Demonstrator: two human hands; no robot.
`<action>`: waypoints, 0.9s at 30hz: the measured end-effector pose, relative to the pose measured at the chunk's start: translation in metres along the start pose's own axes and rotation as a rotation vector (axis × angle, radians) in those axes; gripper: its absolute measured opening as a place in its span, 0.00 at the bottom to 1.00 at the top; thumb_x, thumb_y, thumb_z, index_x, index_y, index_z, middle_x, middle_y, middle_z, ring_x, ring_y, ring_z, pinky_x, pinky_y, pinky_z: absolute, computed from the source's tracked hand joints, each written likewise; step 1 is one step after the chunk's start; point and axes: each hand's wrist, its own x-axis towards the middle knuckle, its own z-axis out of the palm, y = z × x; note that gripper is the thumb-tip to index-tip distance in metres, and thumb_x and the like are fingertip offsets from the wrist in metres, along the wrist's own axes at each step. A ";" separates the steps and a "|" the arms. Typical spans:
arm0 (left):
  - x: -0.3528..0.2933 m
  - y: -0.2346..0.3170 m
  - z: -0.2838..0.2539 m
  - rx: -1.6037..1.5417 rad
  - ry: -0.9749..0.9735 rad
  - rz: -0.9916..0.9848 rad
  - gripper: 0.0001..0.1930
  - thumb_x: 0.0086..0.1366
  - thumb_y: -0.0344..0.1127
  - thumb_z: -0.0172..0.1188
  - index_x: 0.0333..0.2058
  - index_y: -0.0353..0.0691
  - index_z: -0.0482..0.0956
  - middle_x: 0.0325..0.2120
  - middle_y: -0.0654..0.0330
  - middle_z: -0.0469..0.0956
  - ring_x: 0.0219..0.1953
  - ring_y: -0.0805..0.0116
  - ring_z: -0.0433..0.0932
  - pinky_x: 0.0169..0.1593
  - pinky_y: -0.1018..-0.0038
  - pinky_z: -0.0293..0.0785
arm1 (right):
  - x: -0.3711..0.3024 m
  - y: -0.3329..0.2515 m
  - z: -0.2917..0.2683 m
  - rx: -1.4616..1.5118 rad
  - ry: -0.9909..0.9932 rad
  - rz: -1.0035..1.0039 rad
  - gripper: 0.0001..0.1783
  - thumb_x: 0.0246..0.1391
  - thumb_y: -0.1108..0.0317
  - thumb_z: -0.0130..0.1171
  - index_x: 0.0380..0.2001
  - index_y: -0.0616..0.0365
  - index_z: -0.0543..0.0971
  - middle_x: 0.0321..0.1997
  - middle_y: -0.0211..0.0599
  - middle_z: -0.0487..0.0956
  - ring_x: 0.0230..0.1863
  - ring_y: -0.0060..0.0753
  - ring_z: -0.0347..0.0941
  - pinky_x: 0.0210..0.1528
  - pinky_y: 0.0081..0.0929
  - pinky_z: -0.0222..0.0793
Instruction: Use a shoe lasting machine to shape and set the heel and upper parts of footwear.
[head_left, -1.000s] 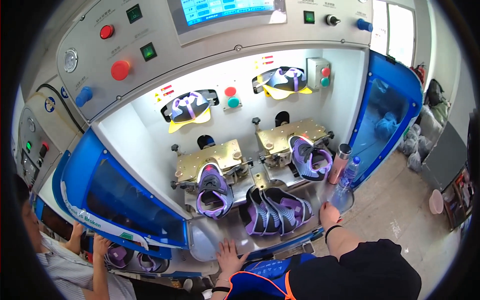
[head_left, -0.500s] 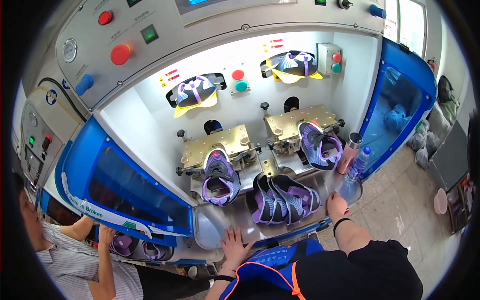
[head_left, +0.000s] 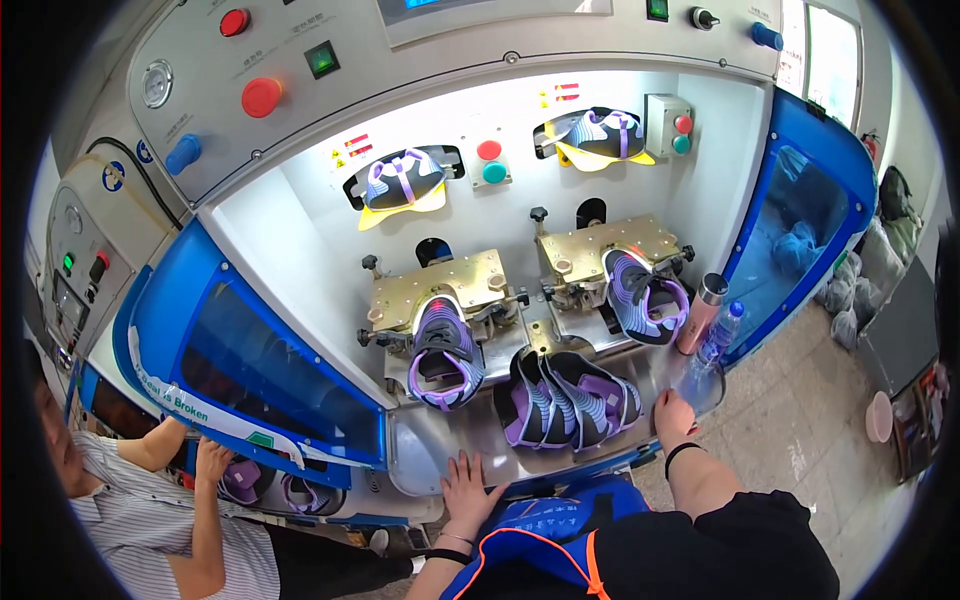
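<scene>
My left hand (head_left: 468, 492) lies flat on the metal ledge (head_left: 415, 460) at the front of the machine, fingers spread, holding nothing. On the ledge's right part rests my right hand (head_left: 674, 414), its fingers curled in and nothing visible in them. Between my hands stand several purple and black shoe uppers (head_left: 570, 402), packed side by side. Behind them, one purple-black sneaker upper (head_left: 443, 352) sits at the left brass-coloured plate (head_left: 440, 290), and another upper (head_left: 645, 296) at the right plate (head_left: 610, 247). A red light spot falls on each. Neither hand touches a shoe.
A pink bottle (head_left: 703, 313) and a clear water bottle (head_left: 722, 333) stand right of the uppers. Two uppers on yellow forms (head_left: 402, 190) protrude from the back wall. Blue doors (head_left: 280, 350) flank the opening. A co-worker (head_left: 170, 500) works at the left with more uppers.
The view has shifted slightly, so the machine appears a little lower and farther right. Both my hands stay in place on the ledge, and the uppers have not moved.
</scene>
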 end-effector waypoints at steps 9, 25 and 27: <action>0.004 -0.016 -0.008 -0.353 0.027 -0.127 0.46 0.58 0.58 0.61 0.69 0.46 0.51 0.61 0.48 0.65 0.64 0.45 0.62 0.63 0.48 0.58 | 0.001 0.002 0.004 -0.016 -0.025 -0.034 0.18 0.61 0.55 0.47 0.30 0.56 0.80 0.27 0.52 0.81 0.31 0.60 0.78 0.36 0.52 0.73; -0.029 -0.107 -0.116 -1.227 1.071 -0.779 0.38 0.72 0.31 0.44 0.71 0.47 0.30 0.31 0.49 0.81 0.21 0.69 0.76 0.30 0.75 0.74 | 0.002 0.004 0.008 -0.085 0.018 -0.066 0.18 0.61 0.55 0.47 0.30 0.54 0.80 0.25 0.51 0.81 0.29 0.57 0.79 0.33 0.51 0.74; -0.030 -0.106 -0.096 -1.201 1.054 -0.780 0.37 0.71 0.30 0.45 0.71 0.46 0.33 0.32 0.49 0.81 0.23 0.69 0.77 0.32 0.75 0.75 | 0.002 0.002 0.005 -0.081 0.015 -0.059 0.18 0.61 0.54 0.47 0.30 0.54 0.80 0.25 0.50 0.81 0.29 0.57 0.79 0.33 0.51 0.74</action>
